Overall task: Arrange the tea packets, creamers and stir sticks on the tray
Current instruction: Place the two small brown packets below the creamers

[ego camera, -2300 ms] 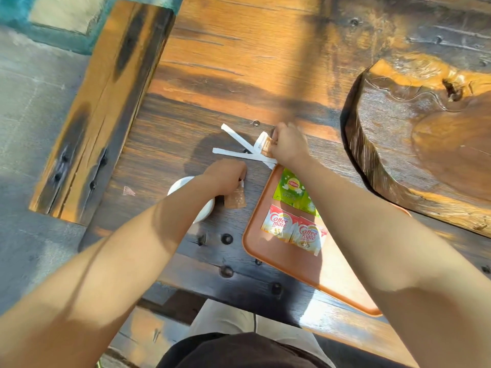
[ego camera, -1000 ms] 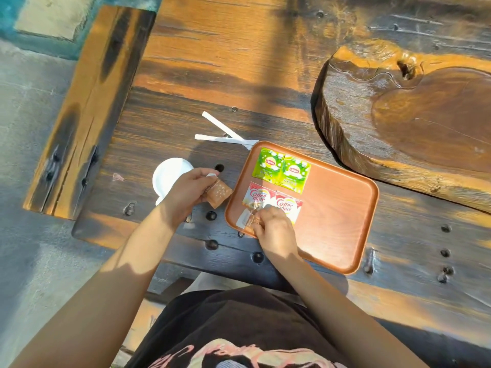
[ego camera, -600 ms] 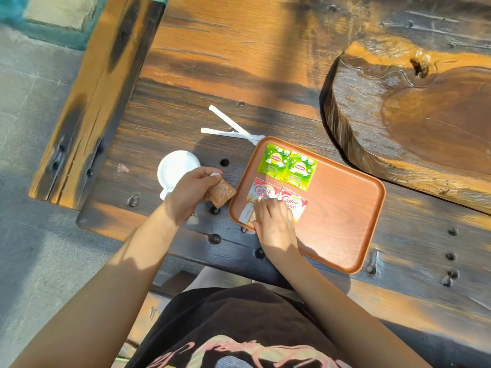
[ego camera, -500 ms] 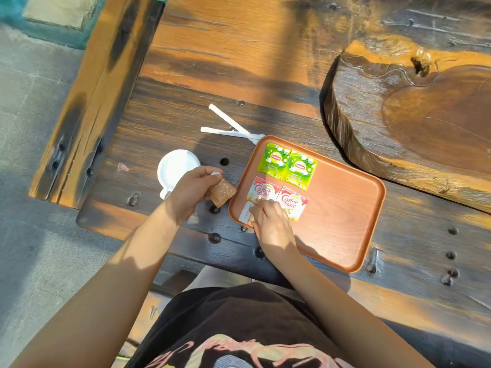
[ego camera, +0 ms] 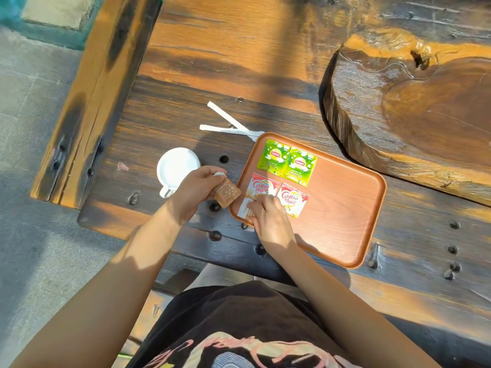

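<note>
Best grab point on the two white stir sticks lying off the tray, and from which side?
Probably the stir sticks are best pinched from above where they cross, near the tray corner, so one pinch might catch both. They lie flat on the table in a narrow V, spread at the far-left ends; their tray-side ends reach the rim, so come in from the open table side.

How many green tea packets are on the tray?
2. Both lie side by side at the tray's far left corner: one green tea packet nearer the edge, the other touching its right side. None seem hidden.
</note>
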Demonstrator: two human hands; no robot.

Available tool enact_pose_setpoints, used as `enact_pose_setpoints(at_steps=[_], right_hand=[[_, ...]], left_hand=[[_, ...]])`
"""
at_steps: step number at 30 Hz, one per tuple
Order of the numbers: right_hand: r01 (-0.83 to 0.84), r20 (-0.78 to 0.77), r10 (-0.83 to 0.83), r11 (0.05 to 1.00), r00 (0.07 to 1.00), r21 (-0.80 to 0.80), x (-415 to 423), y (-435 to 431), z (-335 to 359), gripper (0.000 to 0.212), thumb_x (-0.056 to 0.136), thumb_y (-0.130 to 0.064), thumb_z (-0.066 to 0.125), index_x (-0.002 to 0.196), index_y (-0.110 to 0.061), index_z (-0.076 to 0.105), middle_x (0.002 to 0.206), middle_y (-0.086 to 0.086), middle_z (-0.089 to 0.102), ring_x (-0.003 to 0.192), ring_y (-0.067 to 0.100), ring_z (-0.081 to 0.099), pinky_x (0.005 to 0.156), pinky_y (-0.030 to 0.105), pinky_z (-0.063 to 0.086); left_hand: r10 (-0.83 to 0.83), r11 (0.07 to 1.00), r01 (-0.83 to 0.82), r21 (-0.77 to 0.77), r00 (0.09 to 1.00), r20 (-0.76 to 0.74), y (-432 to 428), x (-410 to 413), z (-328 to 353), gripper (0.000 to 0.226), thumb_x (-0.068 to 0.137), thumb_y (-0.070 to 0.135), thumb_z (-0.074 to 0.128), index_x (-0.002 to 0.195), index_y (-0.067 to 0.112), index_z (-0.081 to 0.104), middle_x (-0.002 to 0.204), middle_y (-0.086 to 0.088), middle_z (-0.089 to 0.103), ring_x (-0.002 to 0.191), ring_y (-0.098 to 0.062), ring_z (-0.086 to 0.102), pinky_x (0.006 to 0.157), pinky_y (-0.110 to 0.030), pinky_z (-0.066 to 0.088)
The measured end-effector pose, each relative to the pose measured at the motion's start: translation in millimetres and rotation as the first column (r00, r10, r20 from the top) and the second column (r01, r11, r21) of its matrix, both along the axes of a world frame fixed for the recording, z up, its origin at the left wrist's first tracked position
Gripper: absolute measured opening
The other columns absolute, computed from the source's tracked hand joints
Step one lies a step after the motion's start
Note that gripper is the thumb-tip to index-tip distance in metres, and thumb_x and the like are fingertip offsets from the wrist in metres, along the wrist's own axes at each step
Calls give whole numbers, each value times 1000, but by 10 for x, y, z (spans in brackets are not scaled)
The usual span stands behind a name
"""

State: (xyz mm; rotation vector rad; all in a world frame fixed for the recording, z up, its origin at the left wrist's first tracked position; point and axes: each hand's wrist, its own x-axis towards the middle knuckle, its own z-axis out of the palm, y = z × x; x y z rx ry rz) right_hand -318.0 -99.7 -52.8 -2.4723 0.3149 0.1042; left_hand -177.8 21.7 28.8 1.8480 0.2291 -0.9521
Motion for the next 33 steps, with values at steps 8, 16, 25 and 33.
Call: enact_pose_setpoints(at_steps=[8, 16, 25, 33], right_hand=[[170, 4, -183, 923, 983, 344, 26, 74, 333, 24, 94, -14, 48, 112, -5, 60, 100, 11, 60, 95, 23, 53, 85, 26, 39], [604, -356, -531, 421, 769, 677, -7, -171, 468, 16, 85, -9, 62, 79, -24, 63, 71, 7, 57, 63, 20, 51, 62, 32, 44], [538, -282, -457, 706, 843, 460, -403, -448, 324, 20, 85, -6, 60, 90, -26, 60, 60, 4, 51, 54, 15, 45, 60, 22, 42], [293, -155, -291, 956, 944, -16, -361, -266, 275, 36, 76, -10, 68, 111, -8, 57, 112, 15, 56, 102, 32, 53, 83, 39, 48]], left_hand=[[-79, 997, 79, 8, 997, 15, -107, -123, 14, 15, 90, 8, 51, 97, 16, 62, 81, -1, 62, 65, -8, 59, 52, -11, 51], [-170, 985, 171, -19, 984, 44, -286, -393, -85, 17, 83, 5, 62, 92, 19, 63, 76, 0, 63, 60, -7, 61, 78, -36, 54], [-645, 762, 459, 457, 590, 485, -204, -710, -375, 23, 76, 13, 65, 99, 9, 68, 105, -13, 65, 101, -29, 55, 88, -22, 34], [-713, 700, 478, 531, 514, 477, -210, -686, -458, 29, 71, 5, 69, 99, 8, 68, 105, -14, 61, 102, -32, 55, 83, -29, 39]])
